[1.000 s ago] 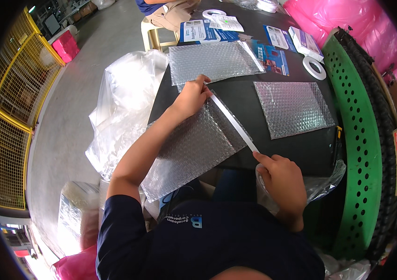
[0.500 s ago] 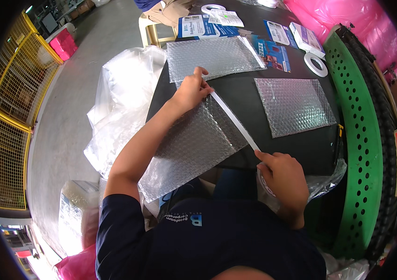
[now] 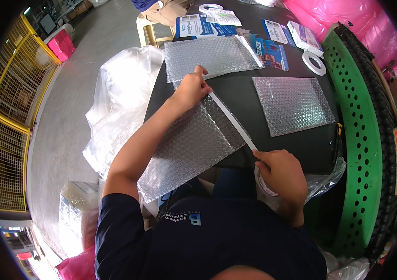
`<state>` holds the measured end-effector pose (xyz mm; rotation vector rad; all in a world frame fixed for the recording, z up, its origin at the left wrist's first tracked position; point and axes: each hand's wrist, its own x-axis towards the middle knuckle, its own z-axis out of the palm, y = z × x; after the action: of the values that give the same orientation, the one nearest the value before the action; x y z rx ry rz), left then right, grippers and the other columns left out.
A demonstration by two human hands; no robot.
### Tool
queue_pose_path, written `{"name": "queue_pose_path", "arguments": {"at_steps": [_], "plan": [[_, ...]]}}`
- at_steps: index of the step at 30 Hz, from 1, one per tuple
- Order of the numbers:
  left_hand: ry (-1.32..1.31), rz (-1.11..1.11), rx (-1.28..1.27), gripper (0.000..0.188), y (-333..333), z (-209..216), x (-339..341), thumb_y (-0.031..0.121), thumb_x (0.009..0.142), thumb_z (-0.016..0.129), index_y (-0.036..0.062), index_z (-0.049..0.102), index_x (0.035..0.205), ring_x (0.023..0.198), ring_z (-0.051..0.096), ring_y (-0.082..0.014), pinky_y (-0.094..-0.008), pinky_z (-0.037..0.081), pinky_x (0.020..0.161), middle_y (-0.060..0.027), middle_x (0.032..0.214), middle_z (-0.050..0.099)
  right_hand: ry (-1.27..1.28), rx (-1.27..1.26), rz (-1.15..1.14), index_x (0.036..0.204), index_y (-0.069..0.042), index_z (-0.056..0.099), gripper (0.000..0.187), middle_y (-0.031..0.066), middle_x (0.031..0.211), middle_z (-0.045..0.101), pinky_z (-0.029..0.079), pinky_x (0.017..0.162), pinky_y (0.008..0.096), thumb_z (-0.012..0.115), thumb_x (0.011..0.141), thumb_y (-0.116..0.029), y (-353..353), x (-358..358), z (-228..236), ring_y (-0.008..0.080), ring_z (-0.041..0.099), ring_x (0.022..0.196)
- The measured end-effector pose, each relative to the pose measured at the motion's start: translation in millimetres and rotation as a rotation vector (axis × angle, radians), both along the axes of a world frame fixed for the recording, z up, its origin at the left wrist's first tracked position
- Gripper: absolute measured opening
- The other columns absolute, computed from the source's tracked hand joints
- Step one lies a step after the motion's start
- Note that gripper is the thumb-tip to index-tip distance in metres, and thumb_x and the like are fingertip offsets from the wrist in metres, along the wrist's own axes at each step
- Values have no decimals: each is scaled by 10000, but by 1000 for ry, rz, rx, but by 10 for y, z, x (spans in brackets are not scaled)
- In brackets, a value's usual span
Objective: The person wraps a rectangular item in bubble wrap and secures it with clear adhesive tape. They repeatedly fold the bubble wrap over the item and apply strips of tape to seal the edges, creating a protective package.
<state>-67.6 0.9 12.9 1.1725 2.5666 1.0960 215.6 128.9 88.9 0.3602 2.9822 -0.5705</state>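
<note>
The left hand (image 3: 190, 89) presses its fingertips flat on the far end of a white tape strip (image 3: 232, 121). It grips nothing. The right hand (image 3: 280, 175) is closed around a tape roll (image 3: 265, 183) at the near edge of the black table (image 3: 236, 88). Compared with a second ago, the strip is about as long, but the left hand sits a little nearer the far bubble-wrap bag (image 3: 210, 55), so the strip now seems stretched tight along the edge of the near bubble-wrap sheet (image 3: 191, 142). A third bubble-wrap bag (image 3: 293, 105) lies to the right, well apart. Far on the table there are blue rectangular packages (image 3: 269, 47), white labelled boxes (image 3: 304, 36) and a second tape roll (image 3: 314, 63). A green perforated rail (image 3: 364, 140) curves on the right.
</note>
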Motion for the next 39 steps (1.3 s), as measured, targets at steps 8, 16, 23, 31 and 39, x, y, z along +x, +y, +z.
{"name": "queue_pose_path", "arguments": {"at_steps": [8,16,23,31,39], "plan": [[412,143,46,420,93,-72,168,33,771,690,-1,427,1097,826,648,-331,-399,523,707,-170,871,625,-15,-32,1,1087,-84,669,282,135,761,649,498,676,399,614,829,-184,81,-34,-58,303,636,747],[528,53,-278,201,131,-165,436,163,881,578,-33,542,904,903,590,-338,-396,501,796,-182,891,567,23,-84,22,1076,-88,678,287,132,724,642,494,672,387,625,818,-203,143,-39,-162,294,638,742],[266,-16,-567,1055,170,33,971,626,781,585,-257,256,1254,1277,255,-526,-473,300,1058,-432,1273,285,7,-98,9,1069,-102,685,291,124,724,641,494,673,386,638,808,-221,151,-15,-184,287,635,736],[120,44,-591,1434,222,34,1096,805,575,633,-222,11,1359,1350,-13,-561,-571,113,1106,-450,1415,-7,-93,-160,-40,1069,-112,686,293,121,763,658,495,699,385,648,800,-222,144,-49,-135,290,637,767],[85,256,-534,1290,-57,61,911,766,610,644,31,40,1481,1321,55,-608,-679,163,1032,-340,1485,-50,236,-118,282,1018,-142,706,273,79,820,688,490,731,370,703,759,-231,455,-574,-56,287,636,788]]}}
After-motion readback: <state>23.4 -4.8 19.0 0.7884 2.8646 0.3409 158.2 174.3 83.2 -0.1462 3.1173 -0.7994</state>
